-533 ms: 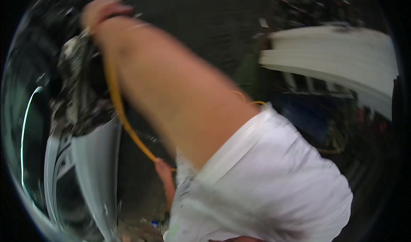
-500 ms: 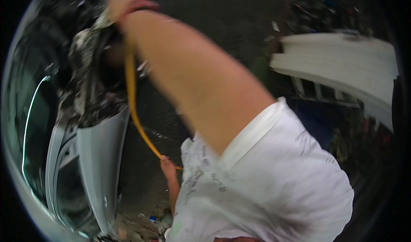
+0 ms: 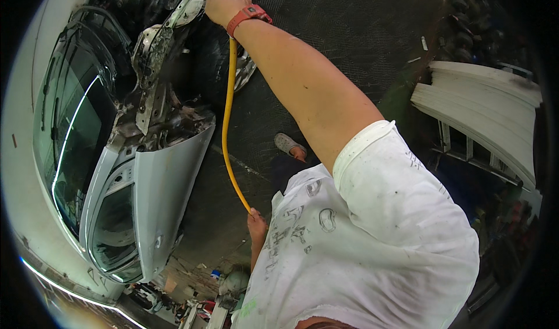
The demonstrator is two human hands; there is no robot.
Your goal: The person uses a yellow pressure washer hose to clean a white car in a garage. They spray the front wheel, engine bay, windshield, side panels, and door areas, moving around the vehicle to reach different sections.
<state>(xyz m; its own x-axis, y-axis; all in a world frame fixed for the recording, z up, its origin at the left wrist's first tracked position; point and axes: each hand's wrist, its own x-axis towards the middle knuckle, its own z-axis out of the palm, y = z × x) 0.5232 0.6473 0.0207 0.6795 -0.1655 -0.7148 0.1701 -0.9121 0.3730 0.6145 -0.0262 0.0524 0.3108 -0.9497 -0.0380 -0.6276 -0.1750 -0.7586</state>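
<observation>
My right hand point(image 3: 226, 4), with a red watch on its wrist, reaches out to the bare front end of a light-coloured car point(image 3: 174, 183). Its fingers are closed around the upper end of a yellow hose point(image 3: 227, 125); a small dark round end shows beside them, and what it belongs to is unclear. From under the wrist the hose hangs in a long bend down to my left hand point(image 3: 257, 223). Close to my shirt, that hand is closed on the hose's lower stretch. Stripped metal of the car's front structure point(image 3: 152, 52) lies just left of my right hand.
The car's windscreen point(image 3: 75, 119) and door point(image 3: 166, 195) stand at the left. A large white panel point(image 3: 483, 90) rests on a frame at the right, below a dark pile of parts point(image 3: 471, 26). My shoe point(image 3: 286, 142) stands on the dark floor. Clutter point(image 3: 233, 285) lies at the lower left.
The view has shifted, so the car and my right hand sit further right in the picture. My right arm was blurred before and is sharp now. Both hands keep hold of the hose.
</observation>
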